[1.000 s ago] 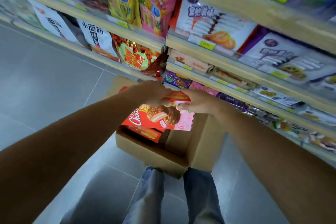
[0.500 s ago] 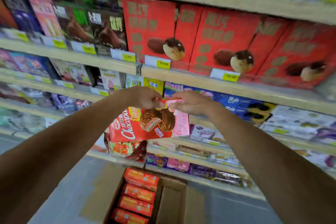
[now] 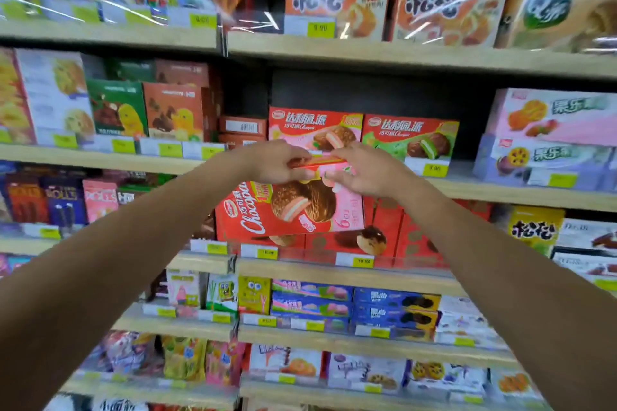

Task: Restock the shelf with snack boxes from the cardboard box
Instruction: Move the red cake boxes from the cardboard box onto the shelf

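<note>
Two-handed hold: one snack box [image 3: 290, 210] hangs in mid-air before its shelf row.
Left hand [image 3: 273, 163] and right hand [image 3: 364, 173] pinch its thin top edge, fingers clamped on glossy flat cardboard; I would level the box first, then slide it squarely in over the matching pink-and-red box [image 3: 314, 130] on the pale wood-look shelf [image 3: 494, 192] behind.

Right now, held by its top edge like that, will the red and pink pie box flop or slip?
Probably stiff: the pie box hangs flat from its top edge without sagging. Likely light for its size: left hand and right hand carry it by fingertip pinch. Its smooth printed face may be slippery.
</note>
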A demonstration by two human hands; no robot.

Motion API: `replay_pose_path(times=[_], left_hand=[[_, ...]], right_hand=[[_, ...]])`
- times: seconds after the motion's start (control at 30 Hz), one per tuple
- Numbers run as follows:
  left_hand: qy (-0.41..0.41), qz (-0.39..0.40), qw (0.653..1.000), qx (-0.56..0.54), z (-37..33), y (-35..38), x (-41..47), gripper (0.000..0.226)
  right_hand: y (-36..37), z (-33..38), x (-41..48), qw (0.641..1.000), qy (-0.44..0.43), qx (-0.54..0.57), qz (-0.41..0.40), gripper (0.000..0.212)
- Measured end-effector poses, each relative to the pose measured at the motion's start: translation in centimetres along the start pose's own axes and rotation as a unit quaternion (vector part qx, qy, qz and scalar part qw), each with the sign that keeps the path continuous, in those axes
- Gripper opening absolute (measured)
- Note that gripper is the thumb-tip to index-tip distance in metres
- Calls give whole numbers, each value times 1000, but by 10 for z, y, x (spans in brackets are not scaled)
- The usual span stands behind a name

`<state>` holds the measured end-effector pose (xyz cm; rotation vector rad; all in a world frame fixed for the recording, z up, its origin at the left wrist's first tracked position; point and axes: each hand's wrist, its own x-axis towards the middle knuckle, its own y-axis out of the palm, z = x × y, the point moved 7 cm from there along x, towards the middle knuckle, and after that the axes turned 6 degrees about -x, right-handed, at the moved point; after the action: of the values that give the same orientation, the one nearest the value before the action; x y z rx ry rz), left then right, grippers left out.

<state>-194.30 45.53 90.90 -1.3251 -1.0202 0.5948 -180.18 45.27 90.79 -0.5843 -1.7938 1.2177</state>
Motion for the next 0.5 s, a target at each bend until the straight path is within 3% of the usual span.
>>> replay_pose_path(times=[0.13,0.27,0.4,0.5], left_hand=[[8,-47,999,-22,-4,-40,2,79],[25,-133,987,90,-8,-66,1,86],[57,-267,937,217,-18,-78,-11,82],[68,-340,888,301,-22,-81,-23,80]], right_hand=[[-44,-9,1,996,21,-26,-79,62],[-64,-16,-4,988,12,3,-155,64],[-86,-21,-2,955,60,205,-208,58],[-76,-36,6,903,216,348,-129,73]])
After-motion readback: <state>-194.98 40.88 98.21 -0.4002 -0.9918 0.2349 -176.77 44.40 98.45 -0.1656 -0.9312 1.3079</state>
